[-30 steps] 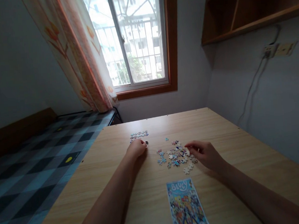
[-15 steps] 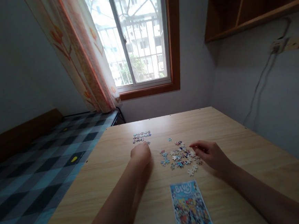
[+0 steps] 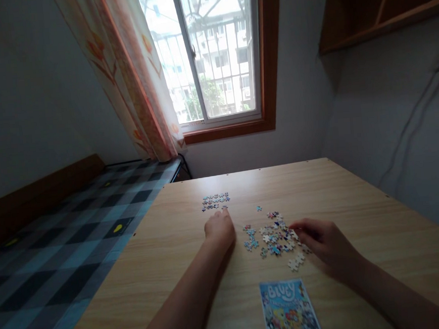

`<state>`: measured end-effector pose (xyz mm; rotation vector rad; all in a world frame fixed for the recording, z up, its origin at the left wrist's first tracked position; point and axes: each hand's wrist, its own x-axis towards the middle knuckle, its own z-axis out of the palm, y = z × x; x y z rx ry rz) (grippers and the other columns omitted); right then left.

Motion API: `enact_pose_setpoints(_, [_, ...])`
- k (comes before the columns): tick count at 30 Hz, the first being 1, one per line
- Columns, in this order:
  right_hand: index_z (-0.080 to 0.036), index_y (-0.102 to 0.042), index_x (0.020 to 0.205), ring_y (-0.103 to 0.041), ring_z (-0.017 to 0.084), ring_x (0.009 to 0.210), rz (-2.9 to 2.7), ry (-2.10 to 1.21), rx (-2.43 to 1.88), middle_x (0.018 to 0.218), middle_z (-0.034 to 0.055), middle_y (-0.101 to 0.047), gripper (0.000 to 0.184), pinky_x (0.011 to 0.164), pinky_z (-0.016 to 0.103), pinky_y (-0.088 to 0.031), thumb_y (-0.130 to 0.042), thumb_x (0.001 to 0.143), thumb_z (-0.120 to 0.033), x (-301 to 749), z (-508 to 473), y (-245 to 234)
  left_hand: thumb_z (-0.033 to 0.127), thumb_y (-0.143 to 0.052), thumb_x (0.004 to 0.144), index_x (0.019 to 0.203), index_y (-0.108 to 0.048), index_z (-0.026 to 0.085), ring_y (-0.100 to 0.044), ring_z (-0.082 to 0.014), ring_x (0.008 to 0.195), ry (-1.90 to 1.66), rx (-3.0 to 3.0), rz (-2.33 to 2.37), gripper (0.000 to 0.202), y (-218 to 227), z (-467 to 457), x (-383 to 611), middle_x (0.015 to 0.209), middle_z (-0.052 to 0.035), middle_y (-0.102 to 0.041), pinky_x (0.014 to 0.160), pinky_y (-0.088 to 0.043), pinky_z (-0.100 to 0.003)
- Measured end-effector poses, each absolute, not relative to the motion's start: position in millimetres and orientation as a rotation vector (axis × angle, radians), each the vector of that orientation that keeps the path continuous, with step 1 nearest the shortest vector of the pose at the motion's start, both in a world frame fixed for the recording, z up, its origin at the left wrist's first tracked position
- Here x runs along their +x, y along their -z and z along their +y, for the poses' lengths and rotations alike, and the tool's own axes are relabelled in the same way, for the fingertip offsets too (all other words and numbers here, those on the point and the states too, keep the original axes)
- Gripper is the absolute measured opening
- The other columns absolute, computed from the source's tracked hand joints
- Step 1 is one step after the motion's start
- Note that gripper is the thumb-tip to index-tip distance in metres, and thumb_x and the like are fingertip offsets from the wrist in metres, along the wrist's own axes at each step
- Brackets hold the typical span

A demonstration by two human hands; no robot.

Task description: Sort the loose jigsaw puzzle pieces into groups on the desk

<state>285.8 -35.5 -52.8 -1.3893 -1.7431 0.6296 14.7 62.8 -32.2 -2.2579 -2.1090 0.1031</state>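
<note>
My left hand (image 3: 220,228) is closed, its index finger reaching forward onto a small puzzle piece (image 3: 225,207) below the rows of sorted pieces (image 3: 215,198). Over the right edge of a loose heap of puzzle pieces (image 3: 274,237) is my right hand (image 3: 320,235). Its thumb and fingers are pinched together at the heap; whatever lies between the tips is too small to make out. A smaller cluster of bluish pieces (image 3: 251,239) lies between the heap and my left hand. One single piece (image 3: 259,208) sits apart behind the heap.
A picture sheet lettered "Bluey" (image 3: 291,311) lies on the wooden table (image 3: 176,289) in front of me. A bed with a checked cover (image 3: 76,236) stands to the left. Beyond are a curtain (image 3: 129,75) and a window; a shelf (image 3: 379,25) hangs at the right.
The view has turned slightly left, so everything sits further right. My left hand has drawn back a little from the rows, its index finger now stretched to the piece. My right hand stays beside the heap.
</note>
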Motion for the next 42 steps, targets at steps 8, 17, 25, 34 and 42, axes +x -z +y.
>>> enact_pose_setpoints(8, [-0.016,-0.074,0.093,-0.056,0.012,0.06,-1.644,-0.464,-1.391,0.079,0.0053,-0.069,0.031,0.055,0.021,-0.043,-0.054,0.087,-0.04,295.2,-31.0,54.5,0.017,-0.036,0.089,0.141,-0.046,0.016,-0.061,-0.0263,0.103,-0.073,-2.224,-2.106,0.053,37.2,69.1,10.9,0.12,-0.019,-0.061,0.084,-0.05,-0.035])
enact_pose_setpoints(17, [-0.016,-0.074,0.092,-0.054,0.011,0.057,-1.654,-0.485,-1.39,0.073,0.0038,-0.067,0.031,0.053,0.021,-0.041,-0.054,0.086,-0.039,293.7,-30.3,54.0,0.018,-0.033,0.092,0.137,-0.049,0.018,-0.063,-0.0254,0.1,-0.04,-2.236,-2.126,0.048,35.5,73.0,8.7,0.115,-0.0173,-0.063,0.083,-0.049,-0.034])
enact_pose_setpoints(25, [-0.015,-0.073,0.096,-0.052,0.011,0.057,-1.659,-0.495,-1.42,0.069,0.0027,-0.065,0.032,0.053,0.022,-0.039,-0.053,0.088,-0.039,297.7,-28.6,58.4,0.02,-0.03,0.093,0.134,-0.052,0.019,-0.065,-0.0266,0.096,-0.003,-2.235,-2.12,0.046,35.0,73.6,5.5,0.111,-0.0165,-0.065,0.079,-0.052,-0.036])
enact_pose_setpoints(34, [-0.015,-0.074,0.096,-0.051,0.011,0.058,-1.671,-0.507,-1.417,0.072,0.0024,-0.065,0.031,0.054,0.022,-0.039,-0.053,0.088,-0.038,298.4,-27.6,61.7,0.024,-0.028,0.095,0.135,-0.052,0.019,-0.065,-0.025,0.094,0.01,-2.23,-2.107,0.046,38.4,74.3,3.0,0.11,-0.0165,-0.064,0.078,-0.051,-0.034])
enact_pose_setpoints(42, [-0.015,-0.073,0.097,-0.054,0.013,0.061,-1.685,-0.509,-1.408,0.076,0.0045,-0.068,0.033,0.056,0.023,-0.041,-0.053,0.088,-0.039,300.1,-26.0,64.2,0.023,-0.031,0.095,0.135,-0.051,0.019,-0.064,-0.0241,0.095,0.01,-2.241,-2.127,0.045,38.0,74.3,3.4,0.113,-0.0169,-0.064,0.081,-0.05,-0.034])
